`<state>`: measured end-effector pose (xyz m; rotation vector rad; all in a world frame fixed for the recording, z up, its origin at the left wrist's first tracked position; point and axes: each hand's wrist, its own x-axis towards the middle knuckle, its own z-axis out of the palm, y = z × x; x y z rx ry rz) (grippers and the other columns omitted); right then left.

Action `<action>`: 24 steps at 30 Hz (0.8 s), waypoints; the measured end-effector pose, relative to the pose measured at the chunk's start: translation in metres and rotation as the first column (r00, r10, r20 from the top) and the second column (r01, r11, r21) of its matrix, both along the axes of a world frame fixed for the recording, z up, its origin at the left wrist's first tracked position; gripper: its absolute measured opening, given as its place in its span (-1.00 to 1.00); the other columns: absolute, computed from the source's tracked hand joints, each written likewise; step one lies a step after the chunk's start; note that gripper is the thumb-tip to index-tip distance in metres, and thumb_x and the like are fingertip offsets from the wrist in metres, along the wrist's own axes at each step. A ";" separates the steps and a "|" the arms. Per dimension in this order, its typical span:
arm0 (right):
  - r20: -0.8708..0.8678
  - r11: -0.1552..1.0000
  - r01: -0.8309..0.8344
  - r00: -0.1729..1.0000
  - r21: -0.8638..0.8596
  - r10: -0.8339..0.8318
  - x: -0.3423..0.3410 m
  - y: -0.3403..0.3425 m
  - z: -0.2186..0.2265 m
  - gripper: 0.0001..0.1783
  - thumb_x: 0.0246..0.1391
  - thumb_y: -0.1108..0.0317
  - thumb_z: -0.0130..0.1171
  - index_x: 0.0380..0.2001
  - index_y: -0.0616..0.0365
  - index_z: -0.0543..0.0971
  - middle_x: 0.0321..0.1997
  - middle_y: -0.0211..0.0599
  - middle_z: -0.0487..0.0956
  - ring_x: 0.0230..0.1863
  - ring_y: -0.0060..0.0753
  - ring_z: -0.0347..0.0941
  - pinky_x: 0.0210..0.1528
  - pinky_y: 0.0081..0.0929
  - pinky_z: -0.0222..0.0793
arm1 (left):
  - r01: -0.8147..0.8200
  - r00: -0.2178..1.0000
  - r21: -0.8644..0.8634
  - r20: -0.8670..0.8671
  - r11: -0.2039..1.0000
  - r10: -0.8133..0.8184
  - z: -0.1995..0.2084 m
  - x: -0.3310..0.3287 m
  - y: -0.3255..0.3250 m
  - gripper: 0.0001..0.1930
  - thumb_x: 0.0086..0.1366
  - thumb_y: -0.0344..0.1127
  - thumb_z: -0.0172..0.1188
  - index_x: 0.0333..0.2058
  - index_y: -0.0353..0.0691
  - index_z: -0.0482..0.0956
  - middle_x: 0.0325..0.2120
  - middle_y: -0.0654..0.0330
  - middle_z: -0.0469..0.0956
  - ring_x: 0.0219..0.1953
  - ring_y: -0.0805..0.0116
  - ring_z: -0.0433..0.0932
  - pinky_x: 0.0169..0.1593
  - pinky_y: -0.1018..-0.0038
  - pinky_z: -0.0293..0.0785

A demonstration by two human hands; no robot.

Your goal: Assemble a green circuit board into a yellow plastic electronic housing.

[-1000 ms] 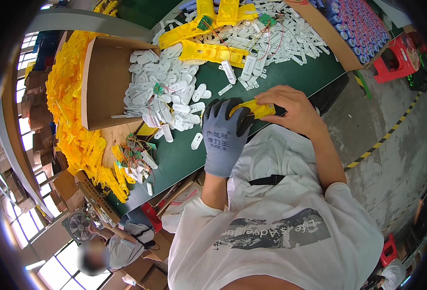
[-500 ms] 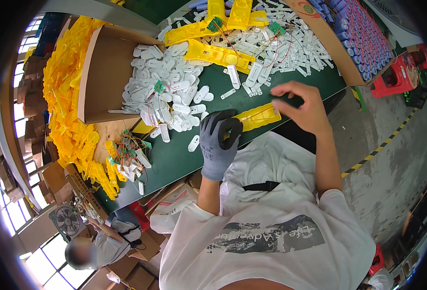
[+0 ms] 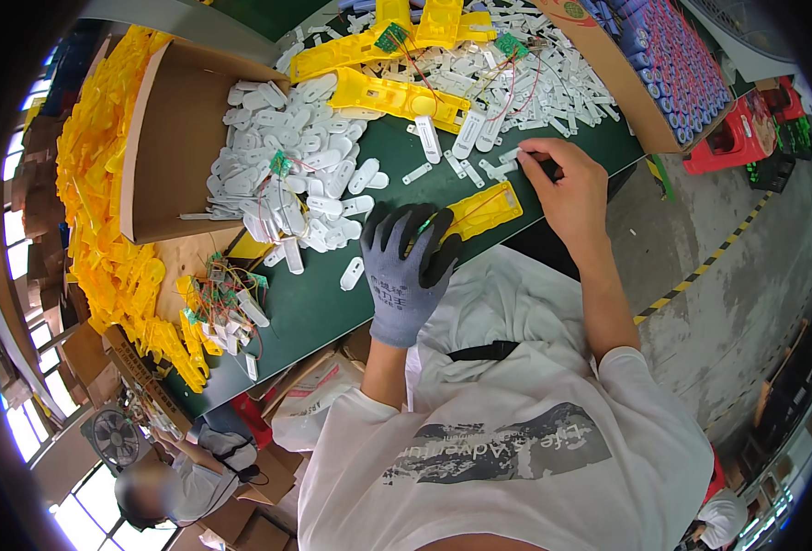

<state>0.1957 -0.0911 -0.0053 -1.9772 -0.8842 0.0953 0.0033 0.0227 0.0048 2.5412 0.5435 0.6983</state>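
Observation:
My left hand (image 3: pixel 409 271), in a grey glove with black fingertips, grips a long yellow plastic housing (image 3: pixel 481 210) over the green table (image 3: pixel 314 303); a small green circuit board shows between the gloved fingers. My bare right hand (image 3: pixel 567 188) has reached out to the table and pinches a small white plastic piece (image 3: pixel 511 158) at the near edge of a heap of white oval parts (image 3: pixel 516 83). Other white strips lie loose just left of that hand.
A second heap of white parts (image 3: pixel 287 184) spills from a cardboard box (image 3: pixel 163 138). More yellow housings (image 3: pixel 397 92) lie at the back, and a yellow pile (image 3: pixel 103 220) sits left. Wired circuit boards (image 3: pixel 222 303) lie nearby. A box of blue cylinders (image 3: pixel 672 64) stands right. Another person (image 3: pixel 186 459) sits below left.
My right hand left the yellow housing and moved up and away to the white parts, taking hold of one. My left hand kept holding the housing, now more exposed.

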 end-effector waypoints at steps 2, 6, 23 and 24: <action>-0.046 1.000 0.014 0.999 -0.014 -0.015 0.000 -0.004 0.001 -0.85 -0.07 0.48 0.30 -0.34 0.13 0.62 -0.37 -0.33 0.63 -0.38 -0.44 0.57 -0.38 -0.58 0.40 | 0.010 0.998 0.098 -0.071 0.995 -0.003 0.004 -0.001 -0.002 -0.58 -0.01 -0.34 0.34 -0.10 -0.05 0.55 -0.13 0.21 0.49 -0.02 0.18 0.43 0.23 0.06 0.15; -0.226 0.991 0.013 0.974 0.134 0.018 0.002 -0.013 -0.008 -0.83 -0.04 0.50 0.30 -0.31 0.18 0.62 -0.34 -0.34 0.64 -0.36 -0.57 0.56 -0.36 -0.64 0.40 | 0.066 0.984 0.073 -0.171 0.995 -0.053 0.016 0.005 -0.002 -0.58 -0.02 -0.35 0.34 -0.11 -0.06 0.55 -0.10 0.19 0.49 -0.01 0.12 0.42 0.19 0.09 0.20; 0.022 0.898 -0.358 0.931 0.254 0.365 0.005 -0.038 0.003 -0.81 -0.18 0.62 0.33 -0.41 0.20 0.63 -0.39 -0.34 0.62 -0.42 -0.48 0.54 -0.40 -0.60 0.44 | 0.073 0.994 -0.190 -0.069 0.979 -0.087 0.004 0.011 0.004 -0.73 -0.10 -0.38 0.34 -0.33 -0.05 0.59 -0.15 0.24 0.54 -0.07 0.12 0.45 0.11 0.18 0.26; 0.089 0.894 -0.392 0.920 0.215 0.382 0.004 -0.038 0.002 -0.80 -0.20 0.62 0.34 -0.41 0.17 0.64 -0.38 -0.36 0.61 -0.43 -0.45 0.52 -0.42 -0.58 0.42 | 0.067 0.994 -0.194 -0.076 0.979 -0.083 0.003 0.011 0.003 -0.73 -0.11 -0.39 0.34 -0.34 -0.05 0.59 -0.15 0.24 0.54 -0.07 0.12 0.45 0.11 0.18 0.26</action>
